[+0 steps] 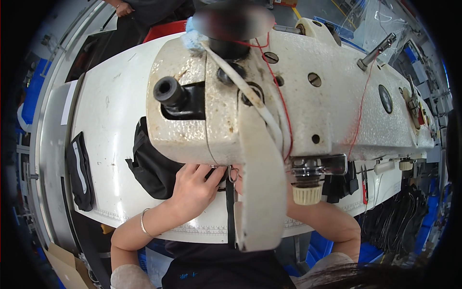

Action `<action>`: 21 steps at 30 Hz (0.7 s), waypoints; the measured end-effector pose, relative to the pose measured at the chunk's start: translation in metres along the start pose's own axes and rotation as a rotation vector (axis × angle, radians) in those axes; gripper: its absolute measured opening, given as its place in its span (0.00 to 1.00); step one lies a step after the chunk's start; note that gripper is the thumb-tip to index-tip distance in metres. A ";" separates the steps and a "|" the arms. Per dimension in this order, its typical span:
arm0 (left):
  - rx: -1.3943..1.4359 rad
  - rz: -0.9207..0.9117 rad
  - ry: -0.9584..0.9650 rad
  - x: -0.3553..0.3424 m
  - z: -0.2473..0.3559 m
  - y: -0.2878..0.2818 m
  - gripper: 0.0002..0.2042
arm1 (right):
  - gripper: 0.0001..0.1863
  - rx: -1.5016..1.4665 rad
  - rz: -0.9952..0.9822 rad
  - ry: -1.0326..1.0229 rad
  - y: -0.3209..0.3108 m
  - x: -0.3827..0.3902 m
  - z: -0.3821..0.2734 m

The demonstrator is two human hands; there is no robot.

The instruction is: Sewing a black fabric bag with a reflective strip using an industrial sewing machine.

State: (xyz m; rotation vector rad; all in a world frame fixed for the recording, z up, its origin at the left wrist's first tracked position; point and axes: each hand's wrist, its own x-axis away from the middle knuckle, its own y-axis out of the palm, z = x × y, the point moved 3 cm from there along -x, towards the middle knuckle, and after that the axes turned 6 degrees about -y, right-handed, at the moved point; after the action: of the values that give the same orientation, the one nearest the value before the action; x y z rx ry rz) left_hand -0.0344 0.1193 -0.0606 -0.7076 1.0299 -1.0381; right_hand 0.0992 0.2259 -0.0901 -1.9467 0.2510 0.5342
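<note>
A cream sewing machine head (192, 130) stands over the work and hides the needle area. My left hand (196, 190) is at its lower edge, fingers bent and gripping black fabric (156, 166) that lies bunched on the left. Its fingertips are partly hidden under the machine head. A narrow black strip (231, 212) runs from there down over the table's front edge. Close to the left fingertips is a small metal loop (233, 174). My right hand (294, 204) reaches in from the right; a cream guard strip (262, 188) and the machine cover its fingers.
A folded black piece with a pale stripe (81, 171) lies at the white table's (108, 120) left end. Red thread (288, 115) runs down the machine. Red-handled snips (365, 190) and black pieces (339, 188) lie to the right. Another person's hand (124, 8) shows at the far left.
</note>
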 end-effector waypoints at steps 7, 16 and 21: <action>-0.072 0.073 0.120 -0.003 0.006 -0.004 0.17 | 0.17 0.240 0.035 -0.103 -0.010 -0.007 -0.009; -0.225 -0.123 0.212 -0.010 -0.014 0.003 0.14 | 0.16 -0.548 -0.046 0.548 -0.015 -0.015 0.001; -0.098 0.011 0.309 -0.010 -0.015 0.002 0.13 | 0.23 0.818 -0.502 -0.143 -0.007 -0.007 -0.012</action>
State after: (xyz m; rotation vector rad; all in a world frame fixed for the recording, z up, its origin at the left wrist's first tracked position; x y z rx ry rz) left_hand -0.0490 0.1297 -0.0647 -0.6313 1.3569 -1.1150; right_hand 0.0993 0.2176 -0.0765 -1.1033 -0.1097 0.1798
